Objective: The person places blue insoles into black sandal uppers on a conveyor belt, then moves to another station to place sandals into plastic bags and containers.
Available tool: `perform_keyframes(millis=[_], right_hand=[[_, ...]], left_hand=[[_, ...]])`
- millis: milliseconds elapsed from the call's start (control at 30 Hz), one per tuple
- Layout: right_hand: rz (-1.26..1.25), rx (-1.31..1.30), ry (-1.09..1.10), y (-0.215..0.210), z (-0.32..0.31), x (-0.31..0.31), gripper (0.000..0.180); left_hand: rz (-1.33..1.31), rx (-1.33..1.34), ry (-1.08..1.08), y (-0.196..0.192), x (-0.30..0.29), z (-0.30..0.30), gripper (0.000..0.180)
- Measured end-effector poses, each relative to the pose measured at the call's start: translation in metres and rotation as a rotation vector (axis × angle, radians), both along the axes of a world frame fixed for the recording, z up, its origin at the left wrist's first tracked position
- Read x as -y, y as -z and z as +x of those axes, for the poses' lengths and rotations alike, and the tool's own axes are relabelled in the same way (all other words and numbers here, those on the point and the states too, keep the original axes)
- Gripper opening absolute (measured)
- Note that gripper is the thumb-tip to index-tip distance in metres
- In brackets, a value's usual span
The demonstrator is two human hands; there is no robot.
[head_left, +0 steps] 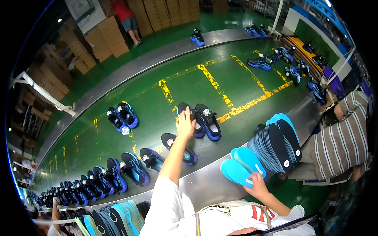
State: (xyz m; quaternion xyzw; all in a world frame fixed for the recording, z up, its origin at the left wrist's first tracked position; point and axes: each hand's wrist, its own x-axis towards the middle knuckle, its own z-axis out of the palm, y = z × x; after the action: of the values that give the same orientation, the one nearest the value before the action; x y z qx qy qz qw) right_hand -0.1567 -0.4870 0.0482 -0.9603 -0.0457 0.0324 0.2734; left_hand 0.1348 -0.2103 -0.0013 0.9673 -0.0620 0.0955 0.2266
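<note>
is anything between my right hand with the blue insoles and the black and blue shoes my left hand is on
Nothing visible blocks it. The right hand rests on the light blue foam insoles at the belt's near edge; another black and blue shoe pair lies left of the line to the pair under the left hand.

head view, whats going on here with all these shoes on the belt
A person stands at a green conveyor belt lined with black-and-blue sneakers. Their left hand reaches out and touches the left shoe of a pair of sneakers on the belt. Their right hand rests on two light blue insoles lying on the belt's metal edge, beside a fanned stack of insoles. A co-worker in a striped shirt sits to the right.
</note>
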Motion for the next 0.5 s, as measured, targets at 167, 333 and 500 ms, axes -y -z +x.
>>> perform_keyframes(millis=[167, 333, 500], right_hand=[[0.049, 0.307, -0.048, -0.041, 0.052, 0.001, 0.043], [0.053, 0.553, -0.215, -0.066, 0.14, -0.041, 0.019], [-0.127, 0.534, -0.503, -0.047, 0.181, -0.065, 0.007]], left_hand=[[-0.234, -0.002, 0.086, -0.004, -0.002, 0.02, 0.041], [-0.192, -0.117, 0.153, -0.024, -0.01, 0.01, 0.036], [-0.59, -0.488, 0.262, -0.003, -0.017, -0.004, 0.039]])
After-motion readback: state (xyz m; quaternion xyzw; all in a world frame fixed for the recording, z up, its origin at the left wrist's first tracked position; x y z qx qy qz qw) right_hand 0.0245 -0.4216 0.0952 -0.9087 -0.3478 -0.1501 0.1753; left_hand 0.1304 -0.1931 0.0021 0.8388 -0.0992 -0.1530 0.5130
